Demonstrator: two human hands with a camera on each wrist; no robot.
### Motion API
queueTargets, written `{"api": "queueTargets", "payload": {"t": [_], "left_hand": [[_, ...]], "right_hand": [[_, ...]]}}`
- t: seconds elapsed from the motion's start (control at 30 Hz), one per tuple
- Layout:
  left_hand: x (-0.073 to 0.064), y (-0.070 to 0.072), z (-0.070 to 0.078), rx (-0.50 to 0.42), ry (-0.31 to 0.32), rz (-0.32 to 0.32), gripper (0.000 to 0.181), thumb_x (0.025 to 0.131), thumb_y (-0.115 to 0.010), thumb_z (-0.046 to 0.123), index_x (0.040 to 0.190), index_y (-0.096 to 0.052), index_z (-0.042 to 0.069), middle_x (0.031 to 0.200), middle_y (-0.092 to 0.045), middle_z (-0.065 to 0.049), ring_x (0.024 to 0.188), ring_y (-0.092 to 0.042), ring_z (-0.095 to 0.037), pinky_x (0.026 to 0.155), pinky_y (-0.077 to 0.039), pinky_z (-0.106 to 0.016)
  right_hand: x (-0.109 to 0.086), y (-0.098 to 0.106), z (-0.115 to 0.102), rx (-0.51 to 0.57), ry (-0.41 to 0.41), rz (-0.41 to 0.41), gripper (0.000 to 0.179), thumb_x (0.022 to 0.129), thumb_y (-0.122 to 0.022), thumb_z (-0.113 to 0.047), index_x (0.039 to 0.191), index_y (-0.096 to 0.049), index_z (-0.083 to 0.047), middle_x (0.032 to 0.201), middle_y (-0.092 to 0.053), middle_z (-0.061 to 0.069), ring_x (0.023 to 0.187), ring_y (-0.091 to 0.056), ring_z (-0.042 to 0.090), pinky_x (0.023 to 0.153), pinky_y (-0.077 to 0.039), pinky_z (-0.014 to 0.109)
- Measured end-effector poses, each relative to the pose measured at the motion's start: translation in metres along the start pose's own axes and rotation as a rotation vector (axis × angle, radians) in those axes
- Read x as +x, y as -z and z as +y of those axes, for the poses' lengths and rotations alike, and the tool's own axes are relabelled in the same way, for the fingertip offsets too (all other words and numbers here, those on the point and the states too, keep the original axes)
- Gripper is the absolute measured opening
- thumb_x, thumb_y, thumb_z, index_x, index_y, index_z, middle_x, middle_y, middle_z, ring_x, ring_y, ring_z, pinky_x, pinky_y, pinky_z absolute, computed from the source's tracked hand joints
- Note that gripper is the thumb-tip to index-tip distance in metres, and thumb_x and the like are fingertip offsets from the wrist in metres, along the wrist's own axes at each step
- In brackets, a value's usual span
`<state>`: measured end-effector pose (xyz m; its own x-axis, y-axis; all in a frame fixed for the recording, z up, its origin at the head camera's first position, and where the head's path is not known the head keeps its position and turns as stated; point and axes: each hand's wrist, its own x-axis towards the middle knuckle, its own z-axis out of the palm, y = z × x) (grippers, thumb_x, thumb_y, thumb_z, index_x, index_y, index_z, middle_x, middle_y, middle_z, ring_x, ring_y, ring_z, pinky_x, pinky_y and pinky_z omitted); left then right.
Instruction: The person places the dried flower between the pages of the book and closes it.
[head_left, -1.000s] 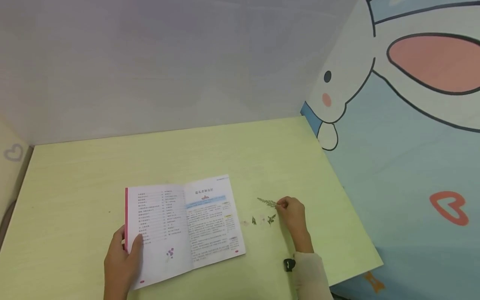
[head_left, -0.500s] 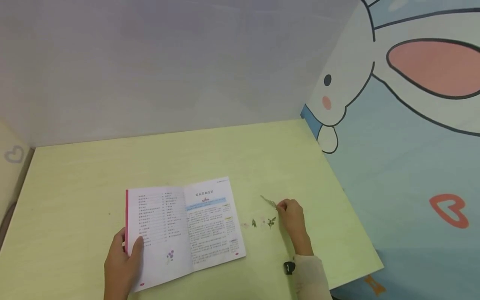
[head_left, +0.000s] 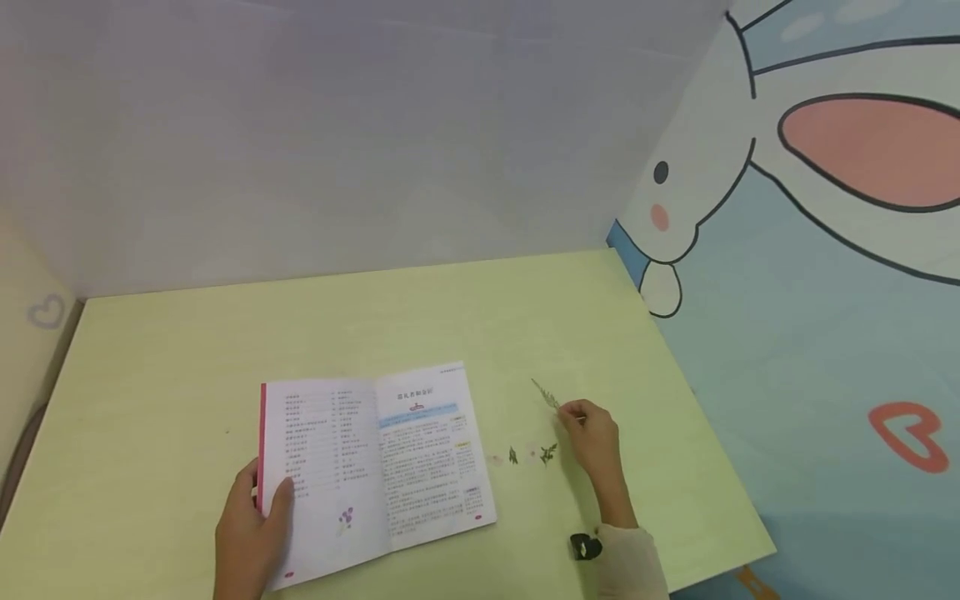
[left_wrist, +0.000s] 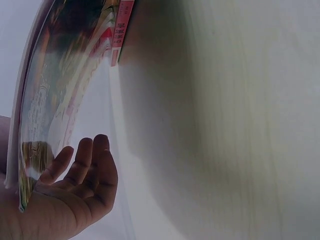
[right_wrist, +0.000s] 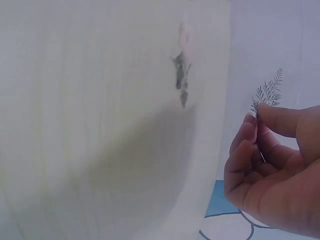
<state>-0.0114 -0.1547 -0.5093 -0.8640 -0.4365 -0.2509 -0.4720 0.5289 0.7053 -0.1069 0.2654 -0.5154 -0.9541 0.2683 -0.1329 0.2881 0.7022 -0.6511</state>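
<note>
An open book [head_left: 431,467] with printed pages lies towards the front of the table. At its left edge my left hand [head_left: 253,533] grips it, thumb on the left page and fingers beneath; in the left wrist view those fingers [left_wrist: 105,175] curl under the glossy cover [left_wrist: 45,100]. To the right of the book, my right hand [head_left: 592,433] pinches a feathery green fern sprig [head_left: 546,393] between thumb and fingertips. The right wrist view shows the sprig [right_wrist: 269,92] held clear of the table, its tip pointing up and away.
Between book and right hand lie several small pressed plants in a row: a green leaf [head_left: 513,456], a pale pink flower [head_left: 532,452] and a branching green sprig [head_left: 549,453]. The pale yellow table [head_left: 337,325] meets a wall [head_left: 337,150] behind and a cartoon-painted panel [head_left: 787,333] at right.
The fern sprig in my right hand has turned from nearly level to a steeper slant, its tip shifting right. My left hand keeps its grip on the book. The head view has shifted slightly.
</note>
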Motion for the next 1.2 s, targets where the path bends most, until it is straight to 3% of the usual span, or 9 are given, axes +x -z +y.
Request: {"api": "queueTargets", "payload": {"t": [0.4, 0.63, 0.93, 1.2], "left_hand": [[-0.001, 0.001, 0.000, 0.004, -0.003, 0.011, 0.059, 0.100, -0.055, 0.020, 0.149, -0.035, -0.006, 0.133, -0.051, -0.029, 0.096, -0.058, -0.038, 0.067, -0.045, -0.034], [-0.003, 0.001, 0.001, -0.008, -0.030, 0.025, 0.057, 0.100, -0.056, 0.018, 0.148, -0.037, -0.005, 0.133, -0.052, -0.028, 0.095, -0.059, -0.037, 0.069, -0.045, -0.036], [-0.002, 0.000, 0.000, -0.009, -0.030, 0.001, 0.058, 0.101, -0.056, 0.019, 0.149, -0.035, -0.005, 0.138, -0.049, -0.029, 0.100, -0.060, -0.038, 0.073, -0.048, -0.036], [-0.003, 0.001, 0.003, 0.003, -0.039, 0.011, 0.058, 0.099, -0.057, 0.017, 0.148, -0.036, -0.006, 0.133, -0.052, -0.029, 0.092, -0.060, -0.035, 0.067, -0.046, -0.033]], "right_hand": [[-0.017, -0.006, -0.049, 0.155, 0.057, -0.025, 0.013, 0.096, -0.068, -0.019, 0.098, -0.074, -0.007, 0.087, -0.072, 0.008, 0.075, -0.063, 0.019, 0.060, -0.048, 0.031], [-0.036, -0.036, -0.071, 0.182, 0.148, -0.086, 0.006, 0.092, -0.072, -0.016, 0.091, -0.074, -0.010, 0.084, -0.070, 0.003, 0.067, -0.058, 0.012, 0.054, -0.046, 0.026], [-0.065, -0.085, -0.088, 0.103, 0.307, -0.230, 0.006, 0.089, -0.074, -0.011, 0.083, -0.071, -0.012, 0.075, -0.062, -0.006, 0.062, -0.050, 0.004, 0.056, -0.043, 0.020], [-0.069, -0.103, -0.089, 0.095, 0.355, -0.280, 0.007, 0.087, -0.073, -0.008, 0.082, -0.070, -0.011, 0.073, -0.060, -0.006, 0.061, -0.048, 0.003, 0.056, -0.042, 0.020]]}}
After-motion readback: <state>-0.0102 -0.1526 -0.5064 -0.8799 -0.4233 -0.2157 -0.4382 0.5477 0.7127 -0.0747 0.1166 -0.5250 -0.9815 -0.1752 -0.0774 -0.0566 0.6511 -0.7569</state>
